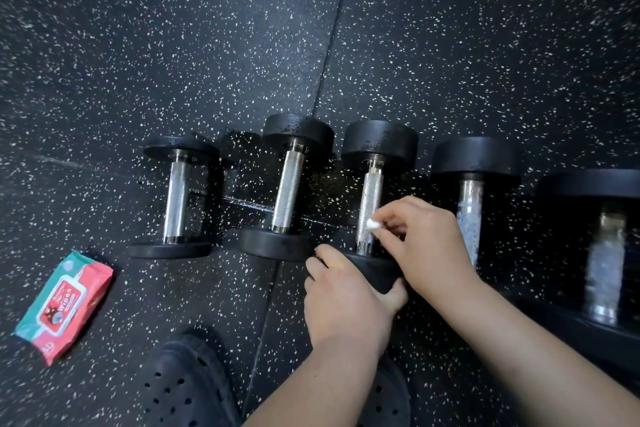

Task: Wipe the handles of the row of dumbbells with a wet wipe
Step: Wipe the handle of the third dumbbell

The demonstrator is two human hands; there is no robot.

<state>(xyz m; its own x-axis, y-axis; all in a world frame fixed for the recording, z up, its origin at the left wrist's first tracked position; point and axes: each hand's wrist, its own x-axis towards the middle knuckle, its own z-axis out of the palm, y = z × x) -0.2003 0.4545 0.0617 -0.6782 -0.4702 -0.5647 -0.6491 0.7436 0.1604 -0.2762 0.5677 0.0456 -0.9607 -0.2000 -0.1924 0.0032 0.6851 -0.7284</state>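
Dumbbells (289, 191) with black round rubber ends and knurled steel handles lie five in a row on the floor, and I am working on the third dumbbell (379, 146) from my left. My left hand (346, 298) grips its near end plate, fingers curled over the rim and thumb against the near right edge. My right hand (426, 239) pinches a small balled white wet wipe (372, 224) in its fingertips and holds it against the lower half of the silver handle (370, 191). Just right of the third dumbbell the next one lies close, its handle showing past my right knuckles. The largest is further right, blurred at the frame edge. On the left, the neighbour's near plate comes almost up to my left fingers. The leftmost one sits beyond a wider strip of bare floor. Past the third dumbbell's far end there is only open floor. Each handle's long axis runs away from me, roughly parallel to the third dumbbell's, while the row itself runs left to right. The floor (485, 45) is black rubber flecked with white, with a seam (332, 45) leading away behind the row. A red and teal pack of wipes (64, 305) lies well left of the third dumbbell and nearer me. A black perforated clog (187, 385) is nearer still.
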